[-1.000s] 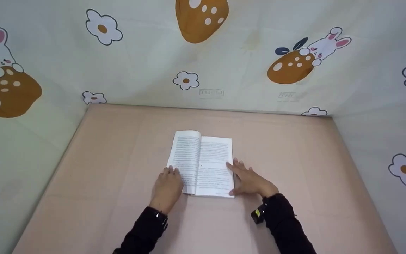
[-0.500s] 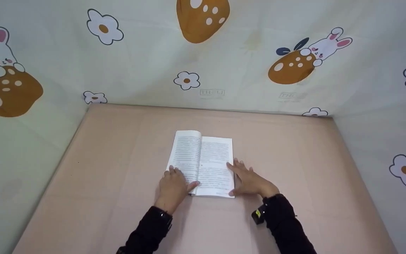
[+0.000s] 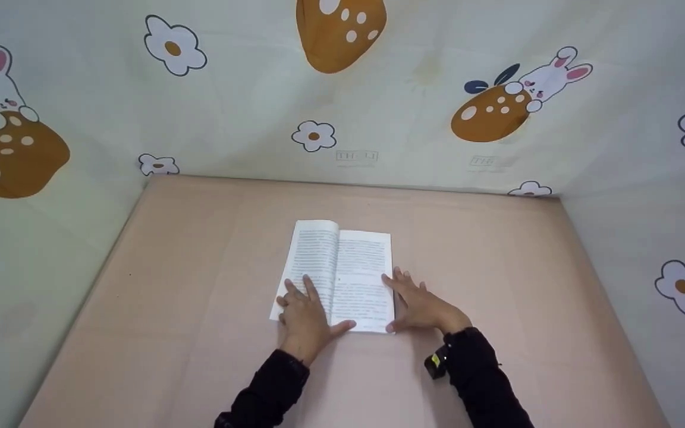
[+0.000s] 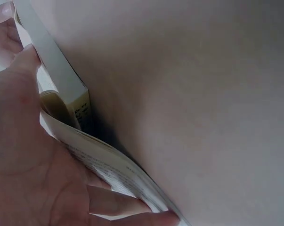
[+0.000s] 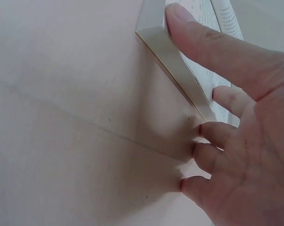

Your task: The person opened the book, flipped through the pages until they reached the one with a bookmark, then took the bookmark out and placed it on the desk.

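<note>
An open book with printed text lies on the pinkish table covering. Its left-hand pages bow upward near the spine, and the right-hand block is thicker. My left hand spreads over the lower left page, fingers apart, with the thumb reaching across the spine to the bottom of the right page. In the left wrist view the fingers lie along the thin left pages. My right hand is at the book's right edge, thumb and index finger on the right page's margin; its other fingertips rest on the table beside it.
The pinkish table covering surrounds the book. Pale cloth walls printed with rabbits, flowers and brown fruit stand at the back and both sides. A small black device is strapped at the right wrist.
My left hand has shifted right from the left page's outer edge, its fingers spreading flat and its thumb coming over the spine. The right hand and the book stay in place.
</note>
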{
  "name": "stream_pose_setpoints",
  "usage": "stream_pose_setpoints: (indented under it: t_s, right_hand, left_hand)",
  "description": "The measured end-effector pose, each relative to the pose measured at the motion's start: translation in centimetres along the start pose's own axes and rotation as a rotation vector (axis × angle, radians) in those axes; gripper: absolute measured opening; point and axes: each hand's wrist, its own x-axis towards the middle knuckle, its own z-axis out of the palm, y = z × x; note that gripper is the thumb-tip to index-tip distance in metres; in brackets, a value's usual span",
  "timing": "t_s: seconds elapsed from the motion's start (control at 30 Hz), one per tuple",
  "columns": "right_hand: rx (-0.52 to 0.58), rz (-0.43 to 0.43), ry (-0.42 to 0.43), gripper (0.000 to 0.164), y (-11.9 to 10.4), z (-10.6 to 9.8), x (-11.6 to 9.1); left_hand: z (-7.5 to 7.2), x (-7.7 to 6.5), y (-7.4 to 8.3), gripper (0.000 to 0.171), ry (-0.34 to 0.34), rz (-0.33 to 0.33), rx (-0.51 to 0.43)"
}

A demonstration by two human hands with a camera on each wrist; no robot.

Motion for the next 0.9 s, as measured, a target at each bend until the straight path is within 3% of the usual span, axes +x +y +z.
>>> stream_pose_setpoints:
  t_s: [0.63,0.9]
  right_hand:
    - [0.016,-0.022,0.061,0.096,-0.29,0.36,0.03]
    - [-0.012,0.015,0.133,0.117,-0.29,0.82,0.31]
  left_hand:
    - [0.01,-0.18,-0.03,0.124,0.029,0.005,0.059]
    - [0.13,-0.2,0.02,0.124,0.024,-0.009,0.025]
